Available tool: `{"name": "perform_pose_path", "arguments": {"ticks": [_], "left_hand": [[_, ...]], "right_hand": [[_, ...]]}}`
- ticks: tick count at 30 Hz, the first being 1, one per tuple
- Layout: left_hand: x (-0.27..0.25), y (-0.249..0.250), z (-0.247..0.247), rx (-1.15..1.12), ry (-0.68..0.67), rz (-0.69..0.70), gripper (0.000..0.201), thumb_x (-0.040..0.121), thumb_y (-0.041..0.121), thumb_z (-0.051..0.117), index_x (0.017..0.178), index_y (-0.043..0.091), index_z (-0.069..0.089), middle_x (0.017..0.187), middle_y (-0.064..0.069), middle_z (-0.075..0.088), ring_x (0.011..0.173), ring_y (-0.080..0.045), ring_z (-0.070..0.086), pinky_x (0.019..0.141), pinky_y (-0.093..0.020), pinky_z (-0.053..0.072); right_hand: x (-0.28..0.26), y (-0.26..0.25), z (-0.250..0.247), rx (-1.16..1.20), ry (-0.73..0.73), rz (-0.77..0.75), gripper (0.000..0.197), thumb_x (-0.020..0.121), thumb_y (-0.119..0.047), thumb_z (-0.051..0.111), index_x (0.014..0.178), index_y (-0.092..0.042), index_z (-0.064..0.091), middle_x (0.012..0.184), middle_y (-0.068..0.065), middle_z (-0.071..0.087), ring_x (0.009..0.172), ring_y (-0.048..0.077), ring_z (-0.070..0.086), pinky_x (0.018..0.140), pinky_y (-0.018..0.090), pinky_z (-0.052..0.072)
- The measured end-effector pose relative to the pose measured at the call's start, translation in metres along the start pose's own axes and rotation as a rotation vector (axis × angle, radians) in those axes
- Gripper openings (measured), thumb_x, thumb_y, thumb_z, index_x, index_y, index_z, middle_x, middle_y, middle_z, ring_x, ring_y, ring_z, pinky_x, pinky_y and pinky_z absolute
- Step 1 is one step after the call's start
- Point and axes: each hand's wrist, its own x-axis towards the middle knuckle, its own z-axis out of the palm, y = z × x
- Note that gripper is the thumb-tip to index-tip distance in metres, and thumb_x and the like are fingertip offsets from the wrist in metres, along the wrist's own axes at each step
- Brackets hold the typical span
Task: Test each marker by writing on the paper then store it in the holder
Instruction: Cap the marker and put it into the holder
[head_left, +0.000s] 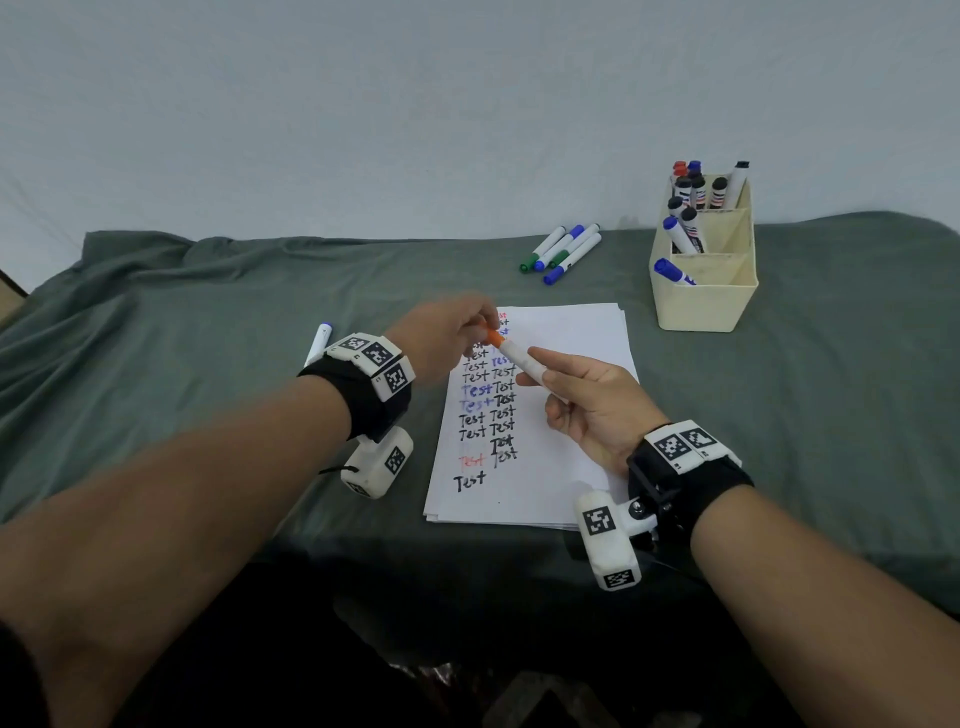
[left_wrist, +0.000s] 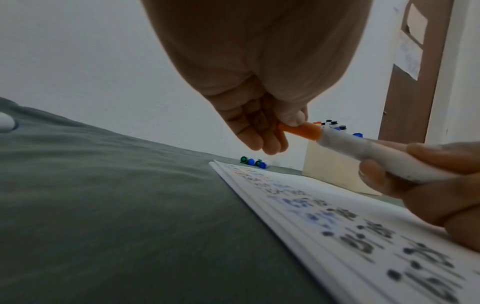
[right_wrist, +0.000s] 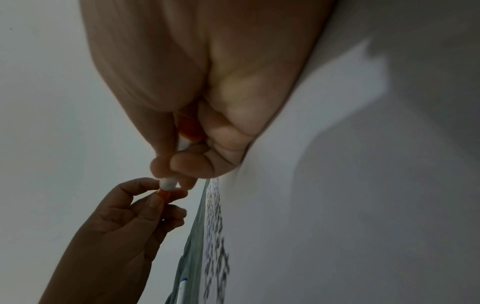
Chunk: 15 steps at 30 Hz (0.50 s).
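Observation:
A white marker (head_left: 522, 360) with an orange cap (head_left: 492, 336) is held above the paper (head_left: 566, 415), which carries rows of the word "Test". My right hand (head_left: 587, 400) grips the white barrel (left_wrist: 369, 156). My left hand (head_left: 452, 338) pinches the orange cap (left_wrist: 301, 129) between thumb and fingers; the cap sits on the barrel's end. In the right wrist view the barrel (right_wrist: 166, 183) shows between both hands. The cream holder (head_left: 706, 291) stands at the back right with several markers in it.
Several capped blue and green markers (head_left: 563, 252) lie on the green cloth (head_left: 208, 338) behind the paper. One white marker with a blue end (head_left: 319, 340) lies left of my left wrist. A brown door (left_wrist: 413, 82) shows in the left wrist view.

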Motion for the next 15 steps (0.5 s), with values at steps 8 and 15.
{"name": "perform_pose_path", "arguments": {"ticks": [8, 15], "left_hand": [[0.006, 0.014, -0.01, 0.142, 0.009, 0.084, 0.015, 0.098, 0.017, 0.053, 0.106, 0.02, 0.064, 0.093, 0.002, 0.067, 0.074, -0.007, 0.055, 0.067, -0.022, 0.043], [0.001, 0.011, -0.011, 0.3, 0.01, 0.248, 0.017, 0.091, 0.031, 0.066, 0.106, 0.023, 0.07, 0.1, 0.008, 0.06, 0.098, -0.01, 0.052, 0.087, -0.028, 0.04]], "right_hand": [[-0.001, -0.001, 0.001, 0.068, 0.009, -0.016, 0.032, 0.098, 0.004, 0.055, 0.124, -0.007, 0.068, 0.111, 0.022, 0.072, 0.057, 0.013, 0.053, 0.061, 0.02, 0.053], [-0.002, -0.001, 0.004, 0.014, -0.029, -0.022, 0.037, 0.094, -0.001, 0.063, 0.13, -0.009, 0.064, 0.117, 0.019, 0.072, 0.08, 0.023, 0.07, 0.074, 0.029, 0.059]]}}
